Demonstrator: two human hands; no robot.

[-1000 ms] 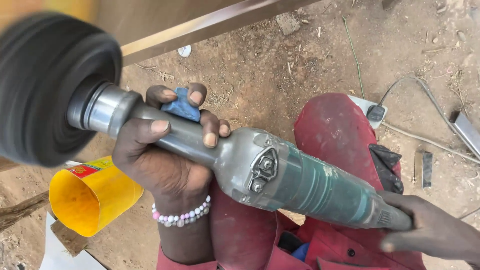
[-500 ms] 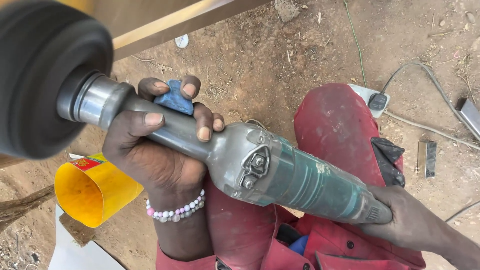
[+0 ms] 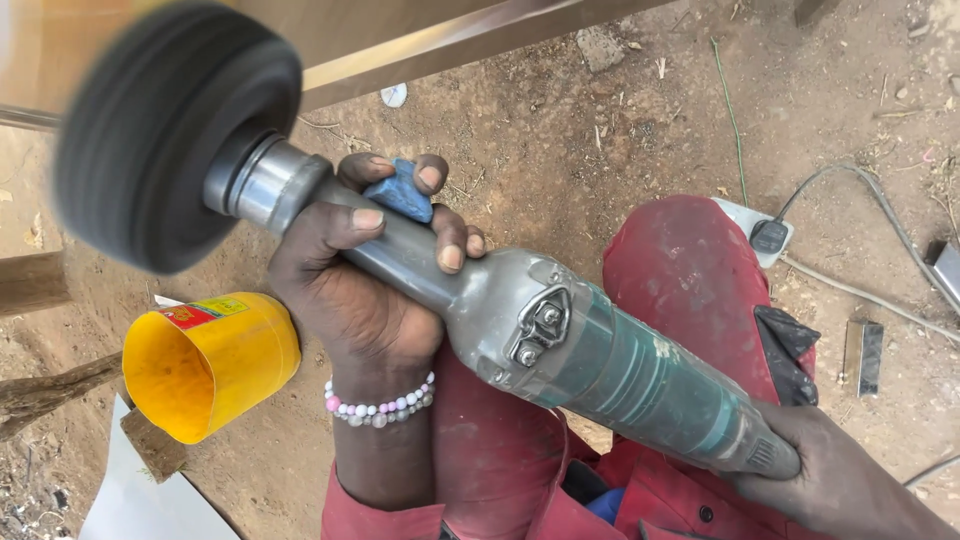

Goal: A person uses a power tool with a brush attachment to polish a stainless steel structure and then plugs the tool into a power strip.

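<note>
The polisher (image 3: 560,350) lay slantwise across the middle, blocking passage between the left hand (image 3: 350,270) and right hand (image 3: 830,480). Its blurred wheel (image 3: 170,130) filled the upper left, close under the metal bar (image 3: 450,45), leaving scant room there. Below the wheel a yellow tub (image 3: 210,365) stood just beside the left wrist. A red knee (image 3: 690,290) closed the space right of the tool. Bare ground (image 3: 560,160) above the tool lay open; further right a socket (image 3: 760,235) and cable (image 3: 860,200) lay on it.
</note>
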